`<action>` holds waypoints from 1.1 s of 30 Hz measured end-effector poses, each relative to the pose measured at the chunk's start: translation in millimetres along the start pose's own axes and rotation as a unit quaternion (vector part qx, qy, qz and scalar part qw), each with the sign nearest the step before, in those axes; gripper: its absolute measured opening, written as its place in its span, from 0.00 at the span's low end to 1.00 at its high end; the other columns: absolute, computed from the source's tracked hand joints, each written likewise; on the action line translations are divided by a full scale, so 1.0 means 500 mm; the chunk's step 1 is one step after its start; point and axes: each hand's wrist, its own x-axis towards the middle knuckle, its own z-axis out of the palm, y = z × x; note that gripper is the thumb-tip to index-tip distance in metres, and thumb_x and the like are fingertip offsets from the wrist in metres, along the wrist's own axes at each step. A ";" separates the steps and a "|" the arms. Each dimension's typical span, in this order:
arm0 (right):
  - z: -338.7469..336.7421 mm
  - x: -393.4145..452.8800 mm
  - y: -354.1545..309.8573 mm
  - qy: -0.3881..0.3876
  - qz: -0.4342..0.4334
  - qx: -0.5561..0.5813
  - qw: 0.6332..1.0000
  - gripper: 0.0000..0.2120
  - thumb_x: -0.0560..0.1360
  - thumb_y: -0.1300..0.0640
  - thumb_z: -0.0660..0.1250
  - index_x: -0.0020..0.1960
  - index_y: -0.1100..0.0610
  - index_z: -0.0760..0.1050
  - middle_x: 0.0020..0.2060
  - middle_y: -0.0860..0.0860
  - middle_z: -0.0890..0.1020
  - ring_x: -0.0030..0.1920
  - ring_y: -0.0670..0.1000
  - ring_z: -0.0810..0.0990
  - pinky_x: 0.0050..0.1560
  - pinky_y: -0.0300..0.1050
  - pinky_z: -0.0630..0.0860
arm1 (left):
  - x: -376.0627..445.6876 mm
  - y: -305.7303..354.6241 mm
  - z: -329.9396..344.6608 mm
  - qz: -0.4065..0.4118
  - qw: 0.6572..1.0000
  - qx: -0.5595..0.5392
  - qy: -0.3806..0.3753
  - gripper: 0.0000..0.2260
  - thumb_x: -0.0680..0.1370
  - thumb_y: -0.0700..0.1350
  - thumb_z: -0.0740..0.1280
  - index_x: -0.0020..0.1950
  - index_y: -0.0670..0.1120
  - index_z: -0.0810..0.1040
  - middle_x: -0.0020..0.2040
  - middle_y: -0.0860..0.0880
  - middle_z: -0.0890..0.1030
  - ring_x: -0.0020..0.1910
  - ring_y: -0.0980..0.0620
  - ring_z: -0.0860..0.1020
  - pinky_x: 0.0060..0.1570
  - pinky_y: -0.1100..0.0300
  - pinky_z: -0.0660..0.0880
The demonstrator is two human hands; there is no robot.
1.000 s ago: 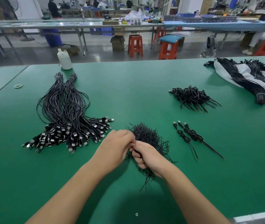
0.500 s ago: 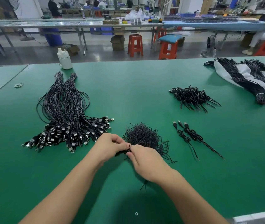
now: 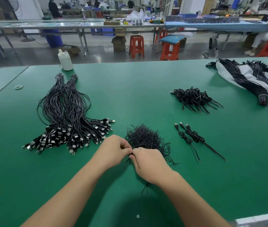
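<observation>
Pinching black cable (image 3: 130,156) btwn fingers (image 3: 126,149) of L hand (image 3: 113,150) + R hand (image 3: 149,163), 6 o'clock on worktop (image 3: 146,89), prob. keeping it bunched for tying; tie pile (image 3: 144,137) close at 12, within reach.

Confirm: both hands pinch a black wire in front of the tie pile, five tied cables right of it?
No. Head view shows three tied cables right of the tie pile, not five. The left hand and right hand do both pinch a black wire in front of it.
</observation>
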 end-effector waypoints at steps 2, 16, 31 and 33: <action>0.001 0.002 -0.001 0.001 0.006 -0.007 1.000 0.14 0.84 0.49 0.51 0.57 0.54 0.72 0.51 0.52 0.80 0.48 0.58 0.81 0.41 0.50 0.67 | -0.002 0.000 0.005 -0.007 1.000 -0.005 0.010 0.07 0.74 0.45 0.70 0.37 0.52 0.84 0.32 0.53 0.82 0.31 0.55 0.75 0.33 0.63 0.72; 0.009 0.007 0.003 -0.010 0.019 -0.016 1.000 0.13 0.84 0.49 0.55 0.54 0.55 0.74 0.48 0.52 0.81 0.46 0.58 0.81 0.39 0.48 0.66 | 0.006 -0.016 0.021 -0.030 0.999 -0.032 -0.016 0.07 0.72 0.46 0.76 0.35 0.55 0.83 0.31 0.58 0.81 0.30 0.62 0.74 0.32 0.67 0.69; 0.004 0.012 0.011 0.037 0.006 -0.051 0.998 0.14 0.81 0.44 0.59 0.56 0.54 0.75 0.51 0.51 0.80 0.54 0.56 0.78 0.49 0.51 0.71 | 0.000 -0.004 0.048 0.009 0.991 0.126 0.031 0.07 0.77 0.45 0.66 0.41 0.54 0.73 0.47 0.54 0.79 0.50 0.49 0.78 0.50 0.53 0.76; 0.000 0.009 0.013 0.115 -0.012 -0.081 0.990 0.14 0.77 0.47 0.65 0.58 0.54 0.76 0.57 0.52 0.79 0.62 0.57 0.73 0.62 0.52 0.69 | 0.007 -0.016 0.043 -0.023 0.992 0.114 0.041 0.07 0.78 0.45 0.66 0.42 0.54 0.74 0.47 0.53 0.81 0.50 0.49 0.79 0.51 0.54 0.76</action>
